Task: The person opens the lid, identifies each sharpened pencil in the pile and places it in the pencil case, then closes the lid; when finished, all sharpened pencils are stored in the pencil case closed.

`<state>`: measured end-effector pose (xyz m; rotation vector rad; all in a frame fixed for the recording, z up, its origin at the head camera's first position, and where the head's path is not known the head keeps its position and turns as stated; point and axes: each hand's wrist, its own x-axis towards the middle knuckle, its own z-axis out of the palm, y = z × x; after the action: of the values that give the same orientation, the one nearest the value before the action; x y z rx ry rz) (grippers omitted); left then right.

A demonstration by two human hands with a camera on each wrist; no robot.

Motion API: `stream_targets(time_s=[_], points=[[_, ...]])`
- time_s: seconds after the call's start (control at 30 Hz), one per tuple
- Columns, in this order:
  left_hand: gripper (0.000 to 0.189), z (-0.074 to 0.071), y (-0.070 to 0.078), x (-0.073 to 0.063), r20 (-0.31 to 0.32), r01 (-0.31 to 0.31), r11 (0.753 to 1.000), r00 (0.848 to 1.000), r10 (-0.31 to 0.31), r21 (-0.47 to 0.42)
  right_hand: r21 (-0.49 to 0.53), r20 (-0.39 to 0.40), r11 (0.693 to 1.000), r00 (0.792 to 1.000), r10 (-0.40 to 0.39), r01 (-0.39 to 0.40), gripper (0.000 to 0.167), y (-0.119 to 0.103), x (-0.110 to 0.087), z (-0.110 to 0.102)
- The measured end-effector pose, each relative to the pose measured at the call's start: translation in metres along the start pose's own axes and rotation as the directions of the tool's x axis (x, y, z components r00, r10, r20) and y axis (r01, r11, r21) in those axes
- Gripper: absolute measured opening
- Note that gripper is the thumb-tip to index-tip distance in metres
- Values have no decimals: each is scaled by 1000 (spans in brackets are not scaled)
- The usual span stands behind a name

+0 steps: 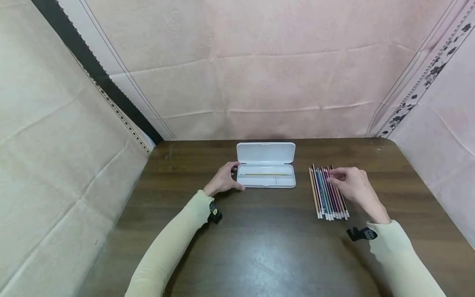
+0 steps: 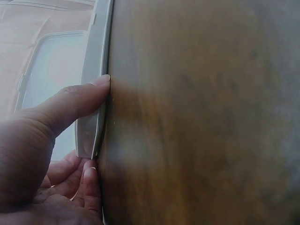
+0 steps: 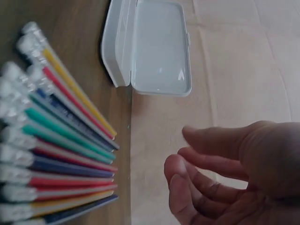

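Note:
A white pencil case (image 1: 256, 184) stands on the table with its lid (image 1: 266, 152) raised at the back. Inside it, one yellowish pencil (image 1: 267, 174) lies lengthwise. My left hand (image 1: 223, 180) holds the case by its left end, thumb on the front wall and fingers round the corner, as the left wrist view shows. To the right, pencils (image 1: 323, 198) of several colours lie side by side, their eraser ends toward me. My right hand (image 1: 352, 184) hovers over their far right part. In the right wrist view its fingers (image 3: 180, 192) are loosely bent with nothing between them and the thumb.
The brown wooden table (image 1: 252, 239) carries the case and the pencils. Pale cloth (image 1: 259, 82) hangs behind its back edge and along both sides. Black wrist cameras (image 1: 361, 234) sit at both sleeve cuffs.

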<state>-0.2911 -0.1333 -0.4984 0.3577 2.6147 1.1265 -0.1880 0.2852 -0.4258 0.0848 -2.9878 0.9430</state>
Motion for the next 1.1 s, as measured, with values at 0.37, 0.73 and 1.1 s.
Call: stream_targets(time_s=[0.37,0.73,1.1], points=[[97,-2,2,1,1,5,1000,1000,-5,-3,-74,4,995,997,74,-73,26,26,-19,15],[97,-2,3,0,7,6,1000,1000,-6,-5,-63,54,993,994,100,-97,25,37,-24,28],[98,-1,2,0,7,1,1000,1000,-1,1,-85,18,990,994,111,-109,24,38,-25,30]])
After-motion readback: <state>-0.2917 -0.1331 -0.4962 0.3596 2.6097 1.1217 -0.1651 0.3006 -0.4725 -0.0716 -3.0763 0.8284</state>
